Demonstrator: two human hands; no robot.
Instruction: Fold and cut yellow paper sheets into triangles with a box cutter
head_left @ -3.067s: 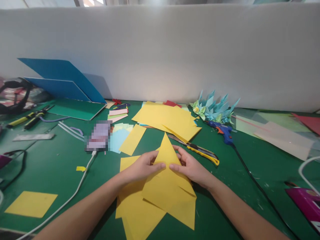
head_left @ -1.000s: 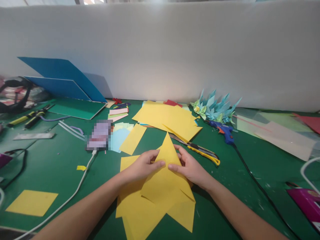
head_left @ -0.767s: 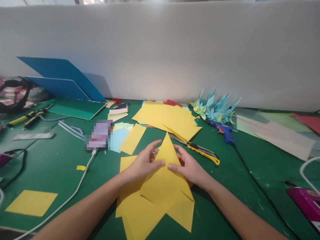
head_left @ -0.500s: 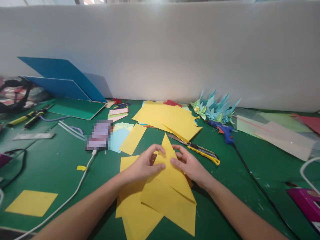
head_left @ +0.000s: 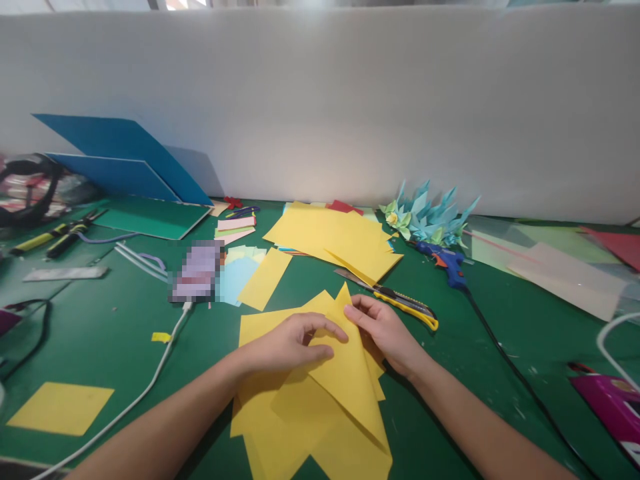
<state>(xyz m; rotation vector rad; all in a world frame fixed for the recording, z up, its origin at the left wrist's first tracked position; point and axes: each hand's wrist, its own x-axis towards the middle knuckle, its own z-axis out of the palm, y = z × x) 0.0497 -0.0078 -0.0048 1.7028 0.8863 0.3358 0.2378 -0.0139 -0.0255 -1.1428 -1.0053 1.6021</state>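
My right hand (head_left: 387, 330) pinches the upper right edge of a folded sheet of yellow paper (head_left: 353, 380), thumb on top and fingers behind. The sheet is partly rolled over, with its pointed tip up and a loose flap slanting down to the right. My left hand (head_left: 295, 343) lies over the left side of the sheet, thumb and forefinger apart; whether its fingertips touch the paper I cannot tell. Under both hands lie more yellow sheets (head_left: 270, 433), loosely overlapped on the green table (head_left: 440, 413).
Beyond my hands are a yellow-handled cutter knife (head_left: 410, 307) and a stack of yellow paper (head_left: 325, 230). A blue glue gun (head_left: 453, 263) trails a black cord at right, near blue paper flowers (head_left: 430, 213). Left are a blurred-out phone (head_left: 197, 270) with a white cable and pliers (head_left: 75, 237).
The folded yellow sheet has turned and its flap has swung over to the right. My left hand has let go of the tip and opened; my right hand keeps its pinch.
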